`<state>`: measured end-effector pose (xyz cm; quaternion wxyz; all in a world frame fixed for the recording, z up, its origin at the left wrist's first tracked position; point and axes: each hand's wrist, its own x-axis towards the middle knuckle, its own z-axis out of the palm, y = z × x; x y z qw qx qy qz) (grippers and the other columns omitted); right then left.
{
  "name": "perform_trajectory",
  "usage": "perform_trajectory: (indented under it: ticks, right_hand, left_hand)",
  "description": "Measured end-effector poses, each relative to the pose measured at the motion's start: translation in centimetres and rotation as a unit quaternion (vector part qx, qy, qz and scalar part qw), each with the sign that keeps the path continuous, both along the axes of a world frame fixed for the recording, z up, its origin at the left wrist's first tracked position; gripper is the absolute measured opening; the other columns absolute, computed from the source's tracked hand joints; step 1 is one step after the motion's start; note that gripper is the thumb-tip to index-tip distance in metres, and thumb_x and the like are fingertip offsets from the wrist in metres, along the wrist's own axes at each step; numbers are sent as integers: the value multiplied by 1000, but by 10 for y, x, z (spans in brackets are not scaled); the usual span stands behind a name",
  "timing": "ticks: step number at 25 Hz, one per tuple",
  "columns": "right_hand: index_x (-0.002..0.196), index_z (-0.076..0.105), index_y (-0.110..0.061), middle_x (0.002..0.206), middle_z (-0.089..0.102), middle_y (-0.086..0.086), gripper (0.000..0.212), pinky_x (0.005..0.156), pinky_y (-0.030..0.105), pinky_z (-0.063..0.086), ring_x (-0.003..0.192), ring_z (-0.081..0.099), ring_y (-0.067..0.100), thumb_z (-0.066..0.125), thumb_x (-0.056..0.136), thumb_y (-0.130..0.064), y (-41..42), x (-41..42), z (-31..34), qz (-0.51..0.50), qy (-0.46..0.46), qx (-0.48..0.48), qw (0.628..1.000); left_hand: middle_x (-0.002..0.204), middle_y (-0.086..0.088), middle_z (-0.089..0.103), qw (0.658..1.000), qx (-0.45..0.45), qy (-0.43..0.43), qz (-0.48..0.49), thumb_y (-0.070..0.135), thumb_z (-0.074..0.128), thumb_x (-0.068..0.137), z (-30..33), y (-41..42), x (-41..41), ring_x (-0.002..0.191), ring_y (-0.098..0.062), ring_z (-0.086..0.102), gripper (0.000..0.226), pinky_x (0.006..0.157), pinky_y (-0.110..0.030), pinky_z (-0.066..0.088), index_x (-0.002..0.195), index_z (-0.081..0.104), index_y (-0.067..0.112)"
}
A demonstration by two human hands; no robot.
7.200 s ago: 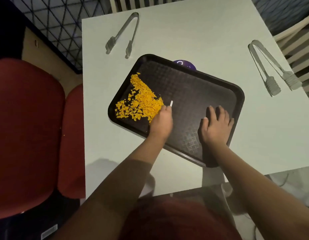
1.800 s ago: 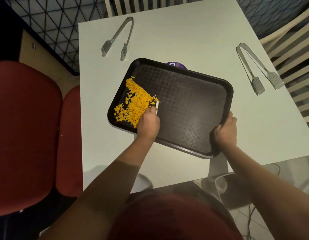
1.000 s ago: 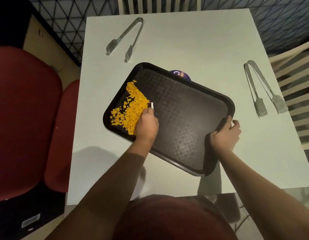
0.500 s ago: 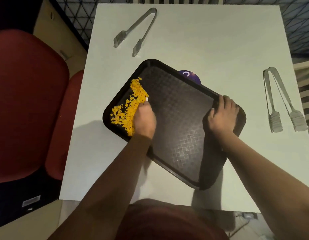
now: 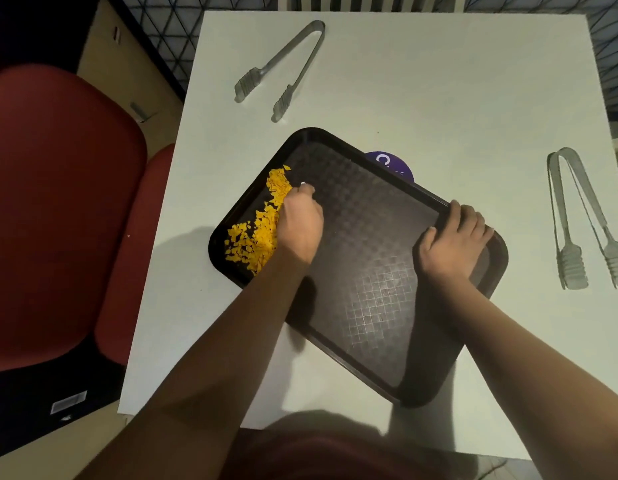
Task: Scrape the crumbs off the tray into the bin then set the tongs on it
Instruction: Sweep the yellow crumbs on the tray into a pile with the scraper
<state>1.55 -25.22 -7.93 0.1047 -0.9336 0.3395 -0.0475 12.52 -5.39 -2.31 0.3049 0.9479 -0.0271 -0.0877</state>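
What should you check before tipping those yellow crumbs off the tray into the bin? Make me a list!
1. Crumbs gathered at one edge of the tray: ok, piled along the left side.
2. Left hand holds a scraper: ok, a small white tip shows above its curled fingers.
3. Right hand steadies the tray: ok, it grips the far right rim.
4. Bin in place: cannot tell, no bin is in view.
5. Tongs ready: ok, one pair lies at the far left of the table, another at the right.

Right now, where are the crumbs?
In the head view, the crumbs are piled at the tray's left end, against the left hand.
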Motion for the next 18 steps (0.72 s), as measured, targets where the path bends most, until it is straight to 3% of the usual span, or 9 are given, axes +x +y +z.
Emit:
perform_trajectory:
  ticks: [4, 6, 9, 13, 15, 18]
  right_hand:
    - [133, 40, 0, 131, 43, 26, 60, 108, 57, 16, 125, 35, 43, 41, 79, -24, 3, 2, -4, -16, -33, -2, 999]
    - [132, 40, 0, 131, 43, 26, 59, 108, 58, 16, 125, 34, 43, 40, 78, -24, 4, 2, -5, -21, -36, -3, 999]
    - [133, 39, -2, 132, 43, 24, 60, 110, 56, 12, 127, 33, 42, 39, 78, -26, 5, 2, -5, -28, -25, 0, 999]
    - [133, 40, -3, 131, 44, 23, 60, 110, 56, 13, 126, 33, 42, 36, 78, -28, 6, 3, -5, -29, -27, -7, 999]
    - [132, 41, -3, 131, 44, 23, 62, 110, 57, 14, 126, 34, 41, 33, 77, -30, 6, 3, -6, -30, -30, -7, 999]
    - [131, 42, -3, 129, 46, 24, 63, 109, 58, 16, 125, 36, 42, 30, 77, -32, 5, 4, -7, -33, -41, -9, 999]
  left_hand:
    - [113, -17, 61, 996, -65, 35, 47, 4, 45, 94, 0, 2, -6, 104, -25, 61, 34, 88, -24, 47, 128, 51, 3]
    - [101, -15, 61, 988, -108, 71, 83, 2, 45, 94, -3, 5, -9, 100, -22, 60, 40, 80, -11, 41, 134, 43, 3]
    - [94, -16, 59, 987, -99, 99, 79, -2, 42, 93, -3, 9, -7, 98, -21, 59, 39, 74, -3, 29, 133, 43, -1]
    - [99, -24, 66, 999, -33, 17, 12, 1, 44, 90, 2, 19, 11, 93, -33, 64, 27, 74, -16, 42, 110, 63, -3]
    - [98, -21, 67, 999, -1, -28, -25, 7, 44, 90, -1, 29, 26, 92, -34, 63, 27, 81, -31, 48, 106, 64, -1]
    - [97, -20, 65, 986, 90, -101, -96, 18, 40, 92, -6, 46, 50, 93, -36, 59, 31, 81, -40, 47, 105, 64, 2]
